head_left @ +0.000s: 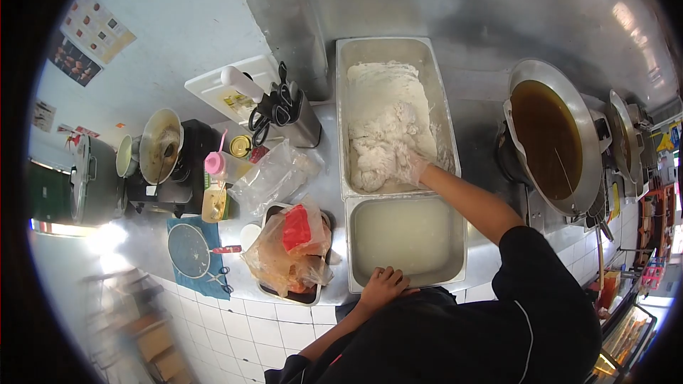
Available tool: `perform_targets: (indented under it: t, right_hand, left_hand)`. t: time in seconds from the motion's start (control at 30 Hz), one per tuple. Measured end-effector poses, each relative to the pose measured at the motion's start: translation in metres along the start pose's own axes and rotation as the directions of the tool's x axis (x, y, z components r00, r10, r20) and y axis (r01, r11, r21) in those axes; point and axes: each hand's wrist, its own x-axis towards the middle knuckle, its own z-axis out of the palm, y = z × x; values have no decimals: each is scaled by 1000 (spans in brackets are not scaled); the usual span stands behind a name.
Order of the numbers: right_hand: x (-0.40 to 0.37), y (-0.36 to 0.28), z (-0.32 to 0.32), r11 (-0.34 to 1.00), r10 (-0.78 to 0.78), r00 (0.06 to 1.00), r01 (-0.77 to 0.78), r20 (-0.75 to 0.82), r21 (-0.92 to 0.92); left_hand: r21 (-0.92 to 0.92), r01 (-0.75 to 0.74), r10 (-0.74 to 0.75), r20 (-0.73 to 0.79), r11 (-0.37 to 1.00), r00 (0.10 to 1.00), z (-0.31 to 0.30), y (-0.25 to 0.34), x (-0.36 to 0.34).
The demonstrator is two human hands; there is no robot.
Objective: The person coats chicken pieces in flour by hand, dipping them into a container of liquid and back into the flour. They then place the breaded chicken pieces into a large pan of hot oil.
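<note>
A deep metal pan point(443, 117) holds white flour point(384, 78) and several lumpy flour-coated pieces point(388, 124). My right hand point(409, 165), in a thin clear glove dusted white, reaches into it from the right. Its fingers press among the coated pieces and are largely hidden by flour. Directly in front of that pan stands a second metal pan point(459, 245) with cloudy pale liquid point(405, 235). At this pan's near rim rests my left hand point(384, 288), bare and holding nothing, its fingers laid out over the edge.
To the right sits a large wok of brown oil point(548, 139). On the left are a tray point(324, 288) with plastic-bagged food point(292, 245), a clear bag point(274, 178), a holder of scissors and knives point(302, 124), a pink-capped bottle point(217, 163), a strainer point(188, 250) and a pot on a burner point(162, 146).
</note>
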Motion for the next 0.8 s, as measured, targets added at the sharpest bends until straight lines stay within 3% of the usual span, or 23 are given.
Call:
perform_targets:
  t: [0.03,0.13,0.23,0.27,0.3,0.33,0.37,0.43,0.53,0.6,0.7,0.8]
  right_hand:
    - [8,-5,5,996,-49,997,45,54,75]
    - [21,-29,2,979,-204,976,201,83,42]
    - [12,-60,-26,808,-365,929,284,-61,-516]
    - [5,-68,-39,598,-391,915,170,-100,-783]
    - [-3,-75,-52,246,-391,911,-35,-132,-969]
    - [-12,-77,-60,-117,-376,911,-228,-170,-967]
    - [-19,-73,-68,-254,-264,935,-306,-238,-918]
    - [-31,-50,-63,-331,-12,942,-321,-337,-887]
    - [-9,2,-42,-74,53,946,-316,-320,-946]
    - [17,30,-19,242,65,953,-303,-296,-922]
    - [40,63,11,718,85,955,-256,-284,-647]
    - [48,73,21,938,67,959,-154,-274,-311]
  left_hand:
    - [4,-3,3,-2,1000,1000,-1,-2,1]
    - [3,-2,2,4,1000,1000,-2,1,-1]
    - [3,3,-3,8,1000,1000,-2,0,0]
    - [-1,5,-5,10,1000,1000,-1,-1,-1]
    - [-5,7,-7,10,1000,1000,1,-1,-1]
    - [-5,2,-1,5,1000,1000,0,-2,-1]
    - [-6,0,0,-1,1000,1000,-1,-1,-1]
    - [0,-1,1,-7,1000,1000,1,-2,0]
    - [3,-8,8,5,1000,1000,6,-1,-6]
    - [9,-5,5,2,1000,1000,5,-2,-6]
    - [28,-41,42,-41,999,998,3,-4,-3]
    - [16,-35,36,-34,999,999,2,-3,-2]
